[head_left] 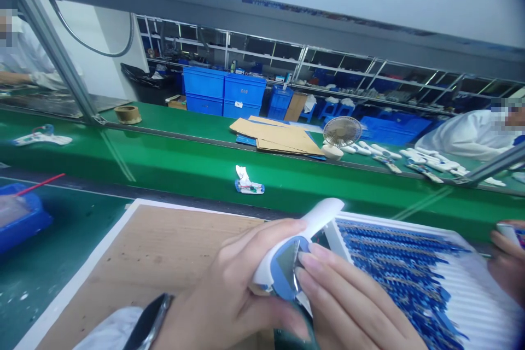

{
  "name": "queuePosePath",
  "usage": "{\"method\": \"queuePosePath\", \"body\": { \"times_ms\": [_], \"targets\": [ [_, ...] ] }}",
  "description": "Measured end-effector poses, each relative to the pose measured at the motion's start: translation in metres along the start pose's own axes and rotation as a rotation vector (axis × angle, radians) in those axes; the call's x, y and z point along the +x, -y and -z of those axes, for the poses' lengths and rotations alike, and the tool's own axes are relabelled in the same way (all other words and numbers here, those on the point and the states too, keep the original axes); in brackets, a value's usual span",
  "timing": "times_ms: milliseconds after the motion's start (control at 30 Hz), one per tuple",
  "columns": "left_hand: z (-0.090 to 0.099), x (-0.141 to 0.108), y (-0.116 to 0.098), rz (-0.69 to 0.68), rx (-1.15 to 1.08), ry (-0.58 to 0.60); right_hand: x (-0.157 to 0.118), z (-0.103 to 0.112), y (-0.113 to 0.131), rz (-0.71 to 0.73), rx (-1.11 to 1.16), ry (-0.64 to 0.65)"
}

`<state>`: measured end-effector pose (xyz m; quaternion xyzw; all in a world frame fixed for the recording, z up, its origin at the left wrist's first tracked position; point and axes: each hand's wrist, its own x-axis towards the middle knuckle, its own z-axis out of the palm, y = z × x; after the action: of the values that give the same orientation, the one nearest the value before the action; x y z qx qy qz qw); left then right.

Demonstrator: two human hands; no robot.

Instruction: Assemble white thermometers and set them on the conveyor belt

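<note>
Green bench [82, 240] (brown board [172, 251] atop)

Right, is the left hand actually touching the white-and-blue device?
Touching. The head view shows the left hand wrapped around the side of the white-and-blue device, fingers lying over its white shell.
</note>
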<state>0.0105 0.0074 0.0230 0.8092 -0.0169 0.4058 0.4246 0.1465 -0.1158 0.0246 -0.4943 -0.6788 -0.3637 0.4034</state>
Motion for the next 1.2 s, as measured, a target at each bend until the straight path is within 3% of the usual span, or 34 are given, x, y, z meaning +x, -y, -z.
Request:
{"method": "queuePosePath", "body": {
  "times_ms": [133,367,567,633,733,833,933,1033,1200],
  "targets": [
    [-0.003,0.003,0.0,-0.042,0.044,-0.066,0.0,-0.001,0.004,-0.038,-0.019,-0.021],
    [-0.004,0.003,0.009,-0.11,0.117,-0.136,0.003,0.0,0.006,-0.069,-0.007,0.078],
    [-0.006,0.005,0.014,-0.059,0.141,-0.189,0.012,-0.017,-0.003,-0.299,0.166,-0.108],
    [-0.005,0.005,0.015,-0.084,0.166,-0.191,0.011,-0.019,-0.011,-0.344,0.184,-0.059],
    [-0.005,0.005,0.017,-0.142,0.157,-0.152,0.006,-0.015,-0.019,-0.34,0.183,0.115],
    [-0.006,0.002,0.018,-0.14,0.108,-0.116,0.004,-0.012,-0.02,-0.348,0.239,0.127],
    [-0.006,0.001,0.018,-0.048,0.051,-0.087,0.005,-0.016,-0.017,-0.362,0.276,0.096],
    [-0.001,0.004,0.021,0.147,-0.028,-0.026,0.007,-0.025,-0.015,-0.39,0.213,0.101],
    [0.017,0.009,0.028,0.414,-0.2,0.11,0.004,-0.037,-0.015,-0.384,0.061,0.227]
  ]
}}
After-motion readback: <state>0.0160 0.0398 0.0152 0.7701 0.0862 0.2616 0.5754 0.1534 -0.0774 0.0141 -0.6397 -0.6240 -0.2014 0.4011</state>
